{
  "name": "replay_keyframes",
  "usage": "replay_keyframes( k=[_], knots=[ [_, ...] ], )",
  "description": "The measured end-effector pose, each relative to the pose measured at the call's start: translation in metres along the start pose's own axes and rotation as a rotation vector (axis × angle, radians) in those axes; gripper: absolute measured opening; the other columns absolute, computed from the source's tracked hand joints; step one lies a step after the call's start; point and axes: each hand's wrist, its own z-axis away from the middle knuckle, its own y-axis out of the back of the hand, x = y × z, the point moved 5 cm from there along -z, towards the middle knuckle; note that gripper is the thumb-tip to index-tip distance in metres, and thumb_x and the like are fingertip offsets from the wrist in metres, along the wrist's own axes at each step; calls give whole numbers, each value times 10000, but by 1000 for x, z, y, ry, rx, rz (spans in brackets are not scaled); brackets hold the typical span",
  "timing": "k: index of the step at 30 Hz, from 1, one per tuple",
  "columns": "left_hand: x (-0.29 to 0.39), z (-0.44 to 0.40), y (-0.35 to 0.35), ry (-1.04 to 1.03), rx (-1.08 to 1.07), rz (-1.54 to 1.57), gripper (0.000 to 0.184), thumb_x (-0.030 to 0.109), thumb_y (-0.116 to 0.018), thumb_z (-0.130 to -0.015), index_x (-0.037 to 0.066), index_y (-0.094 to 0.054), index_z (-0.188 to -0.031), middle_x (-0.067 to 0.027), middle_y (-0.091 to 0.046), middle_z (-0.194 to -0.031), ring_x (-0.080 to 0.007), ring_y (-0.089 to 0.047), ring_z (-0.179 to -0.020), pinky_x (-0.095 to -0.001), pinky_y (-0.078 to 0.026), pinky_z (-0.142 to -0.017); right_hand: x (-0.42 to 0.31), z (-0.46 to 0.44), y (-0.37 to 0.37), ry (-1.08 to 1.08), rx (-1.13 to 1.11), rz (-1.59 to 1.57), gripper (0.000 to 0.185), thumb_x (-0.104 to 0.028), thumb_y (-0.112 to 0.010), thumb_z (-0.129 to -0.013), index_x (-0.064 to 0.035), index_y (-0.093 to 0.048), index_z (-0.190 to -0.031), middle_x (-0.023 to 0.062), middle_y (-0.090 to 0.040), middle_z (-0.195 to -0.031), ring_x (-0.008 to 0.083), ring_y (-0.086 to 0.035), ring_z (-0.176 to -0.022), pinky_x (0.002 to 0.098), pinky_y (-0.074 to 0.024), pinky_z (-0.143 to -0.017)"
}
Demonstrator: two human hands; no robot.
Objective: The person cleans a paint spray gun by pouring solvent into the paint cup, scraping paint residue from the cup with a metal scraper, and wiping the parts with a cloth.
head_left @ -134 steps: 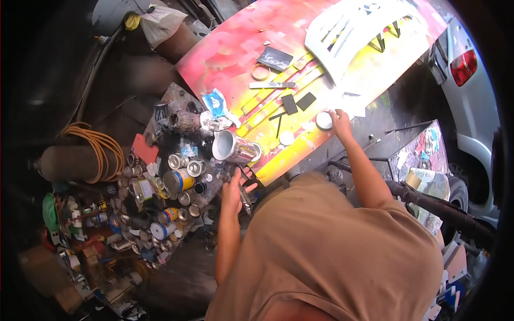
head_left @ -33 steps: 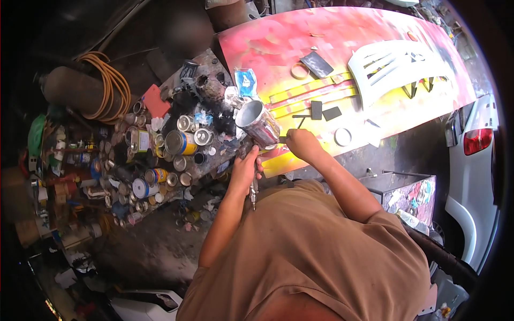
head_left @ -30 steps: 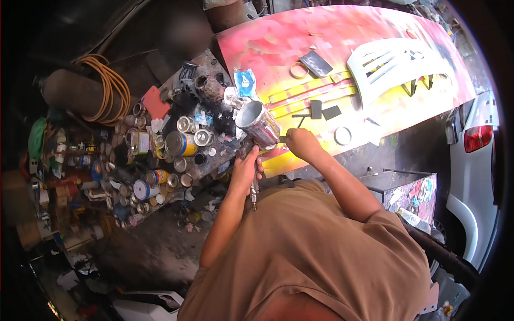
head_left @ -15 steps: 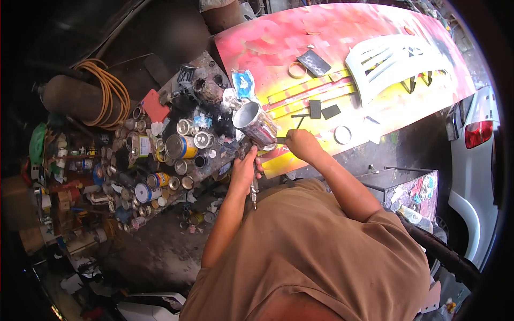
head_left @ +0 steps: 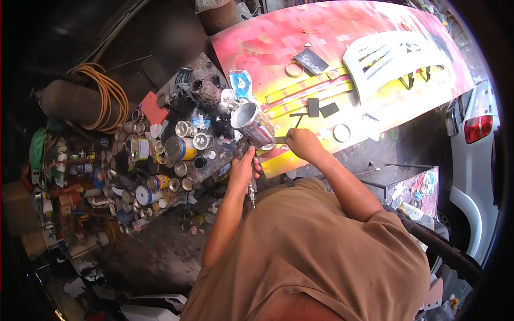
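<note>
My left hand (head_left: 245, 166) is wrapped round a metal spray gun (head_left: 252, 195), whose shiny fitting hangs below the fingers. On top of the gun stands a wide, paint-stained cup (head_left: 257, 130), tilted with its open mouth toward the upper left. My right hand (head_left: 301, 142) is closed on a flat dark strip (head_left: 281, 140) that reaches the base of the cup. Close by on the red and yellow panel (head_left: 289, 158) lie a white round lid (head_left: 341, 132), dark pads (head_left: 313, 107) and a tape roll (head_left: 294, 68).
Cans (head_left: 180, 148) and stained rags crowd the bench at the left. A white slatted part (head_left: 393, 56) rests on the panel. An orange hose (head_left: 112, 99) loops over a cylinder. A white car (head_left: 474, 166) and a metal bin (head_left: 401, 182) are at the right.
Since the earliest frame, my right hand has left the white lid and come over beside the cup, closing on the dark strip. Over the last second both hands have stayed almost still.
</note>
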Motion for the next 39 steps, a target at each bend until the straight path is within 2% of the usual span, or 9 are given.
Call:
replay_keyframes(
  k=[13, 16, 19, 22, 39],
  knots=[
    [4, 5, -6, -9, -25, -24, 257, 360, -599, -981, 103, -607, -1003, 3, -570, -729, -101, -558, -601, -249, -419, -457, 5, -2, -6, -20, -32, 2, 252, -185, -542, -861, 16, -691, -893, 269, -682, -861, 430, -666, -838, 502, -522, -805],
    [1, -2, -3, -6, 0, -25, 267, 343, -586, -987, 92, -597, -895, 13, -545, -699, -93, -550, -588, -256, -421, -449, 5, 0, -3, -28, -36, -21, 257, -190, -546, -862, 10, -699, -914, 264, -685, -868, 424, -668, -844, 495, -522, -808],
    [1, -6, 0, -6, 6, -13, 266, 347, -584, -988, 101, -597, -887, 18, -545, -696, -93, -550, -587, -255, -420, -450, 7, 2, 0, -28, -28, -47, 263, -196, -547, -866, 3, -705, -934, 261, -687, -872, 418, -669, -845, 488, -523, -807],
    [-1, -10, 5, 2, -6, -8, 248, 362, -602, -976, 114, -601, -996, 2, -578, -723, -106, -564, -592, -256, -425, -451, 6, 4, 3, -36, -29, -58, 265, -199, -548, -868, 1, -707, -940, 259, -688, -870, 417, -670, -840, 485, -523, -806],
    [8, 5, -8, -19, -81, -14, 260, 373, -616, -967, 117, -614, -1017, 5, -578, -733, -107, -565, -613, -247, -418, -468, 9, 2, -7, -43, -51, -16, 268, -196, -531, -865, 8, -699, -911, 271, -679, -855, 432, -662, -829, 499, -518, -805]
  ],
)
